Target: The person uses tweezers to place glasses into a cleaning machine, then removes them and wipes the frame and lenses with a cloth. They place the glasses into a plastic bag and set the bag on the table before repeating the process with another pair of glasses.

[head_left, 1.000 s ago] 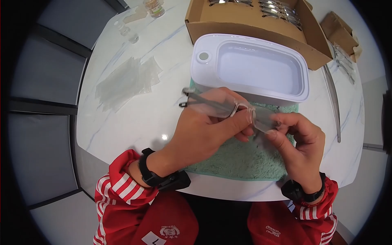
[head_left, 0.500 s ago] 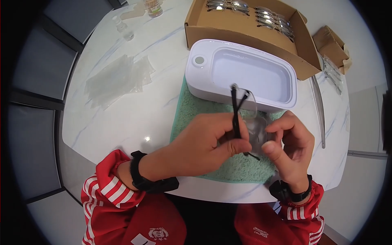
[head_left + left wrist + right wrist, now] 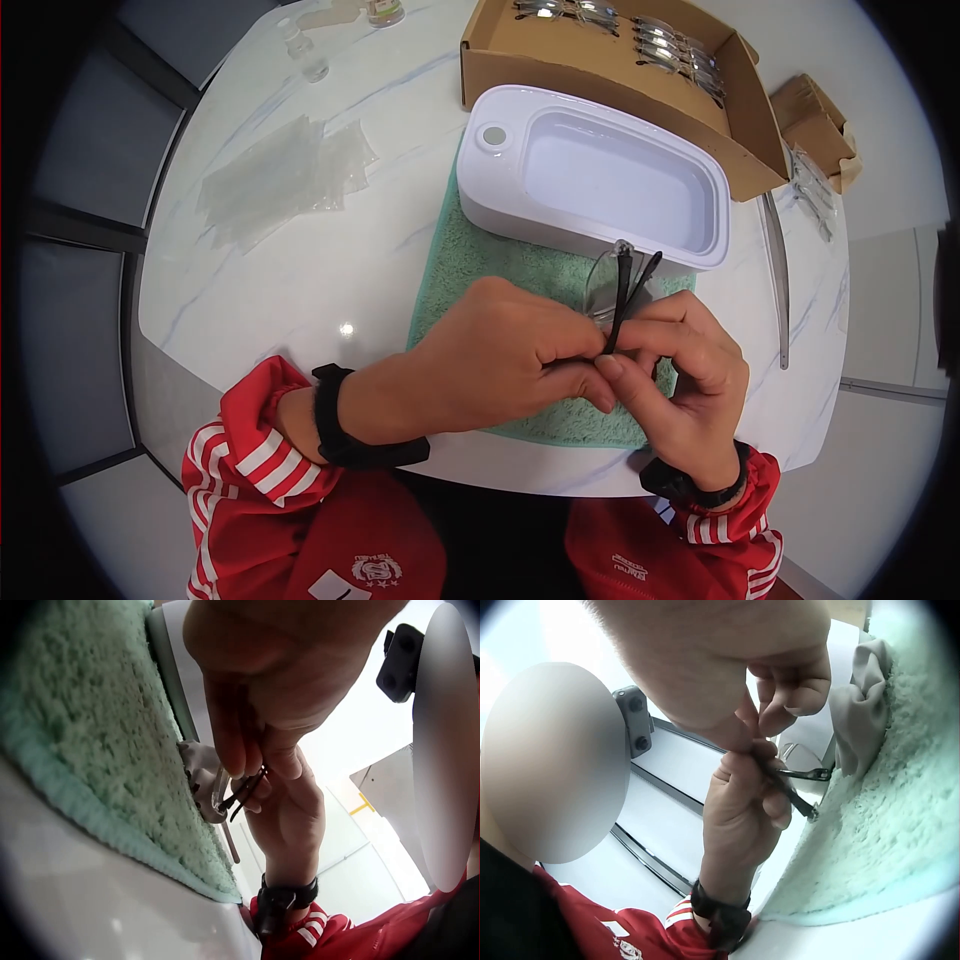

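Observation:
A pair of eyeglasses with dark temples and clear lenses is between my two hands, over a green towel. My left hand pinches it between thumb and bent fingers. From the other side, my right hand pinches it too, its thumb tip meeting the left fingers. Both temples lie close together and point away from me in the head view. Fingers hide part of the frame. A crumpled grey cloth rests on the towel below the hands.
Beyond the hands stands a white basin with a round button. Behind it, a cardboard box holds several glasses. Clear plastic sleeves and a small bottle are left; a thin curved strip and a smaller box right.
The eyeglasses have turned from lying crosswise to temples pointing away. My right hand came off them midway, fingers parted, and now pinches them again beside the left.

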Demonstrator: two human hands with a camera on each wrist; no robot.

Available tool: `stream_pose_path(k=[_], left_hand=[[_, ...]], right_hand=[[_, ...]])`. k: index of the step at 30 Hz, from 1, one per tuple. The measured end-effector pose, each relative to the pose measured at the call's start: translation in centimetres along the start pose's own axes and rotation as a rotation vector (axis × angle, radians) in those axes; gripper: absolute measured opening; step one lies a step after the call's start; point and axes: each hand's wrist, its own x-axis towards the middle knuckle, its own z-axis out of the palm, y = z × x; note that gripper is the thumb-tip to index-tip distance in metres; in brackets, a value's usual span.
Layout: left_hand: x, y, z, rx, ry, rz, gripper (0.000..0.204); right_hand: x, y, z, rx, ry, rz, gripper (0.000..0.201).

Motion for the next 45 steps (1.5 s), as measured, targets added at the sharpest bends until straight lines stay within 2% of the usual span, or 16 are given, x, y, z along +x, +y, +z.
stream_pose_path(k=[13, 14, 16, 17, 19, 21, 23, 29, 32, 34, 36, 38, 39, 41, 42, 45], left_hand=[[-0.1, 0.8, 0.1, -0.051, 0.023, -0.029, 0.031], [-0.1, 1.0, 0.2, -0.129, 0.111, -0.072, 0.028], [-0.1, 1.2, 0.0, -0.204, 0.198, -0.115, 0.025], [0.0, 1.3, -0.2, -0.237, 0.189, -0.168, 0.021], [-0.1, 1.2, -0.2, -0.267, 0.179, -0.225, 0.017], [-0.2, 0.9, -0.1, -0.336, 0.081, -0.212, 0.013], [-0.3, 0.9, -0.2, -0.344, 0.088, -0.221, 0.013], [-0.1, 0.8, -0.2, -0.374, 0.109, -0.232, 0.009], [0.1, 1.1, -0.3, -0.363, 0.124, -0.195, 0.006], [0.1, 1.1, -0.1, -0.379, 0.167, -0.196, 0.006], [0.1, 1.0, -0.1, -0.541, 0.197, -0.341, 0.008], [0.0, 0.9, 0.0, -0.527, 0.175, -0.369, 0.009], [-0.1, 0.9, -0.1, -0.524, 0.141, -0.393, 0.009], [-0.1, 1.0, -0.3, -0.477, 0.107, -0.390, 0.009], [0.0, 1.0, -0.3, -0.433, 0.063, -0.382, 0.008], [-0.1, 1.0, 0.1, -0.510, 0.072, -0.454, 0.007]], right_hand=[[-0.4, 1.4, -0.8, 0.043, 0.175, -0.004, 0.015], [-0.5, 1.0, -0.9, 0.039, 0.181, -0.001, 0.015], [-0.5, -0.4, -1.0, 0.410, 0.180, 0.269, 0.011], [-0.5, -0.6, -1.3, 0.412, 0.181, 0.269, 0.011], [-0.6, -0.9, -1.7, 0.738, -0.008, 0.338, 0.009], [-0.4, -1.1, -1.7, 0.760, -0.021, 0.368, 0.009], [-0.4, -0.9, -1.7, 0.780, -0.031, 0.397, 0.009], [-0.5, 0.1, -1.1, 0.470, 0.010, 0.348, 0.018], [-0.4, 0.0, -1.1, 0.473, 0.060, 0.409, 0.019], [-0.2, -0.2, -1.4, 0.473, 0.178, 0.400, 0.018], [-0.4, -0.3, -2.6, 0.721, 0.155, 0.353, 0.013], [-0.2, -1.0, -2.7, 1.160, 0.147, 0.366, 0.012], [-0.1, -1.1, -2.7, 1.166, 0.136, 0.368, 0.012], [0.0, -1.1, -2.8, 0.680, -0.014, 0.528, 0.010], [-0.1, -0.7, -2.0, 0.480, -0.029, 0.502, 0.010], [0.0, -0.8, -2.1, 0.532, -0.058, 0.527, 0.010]])
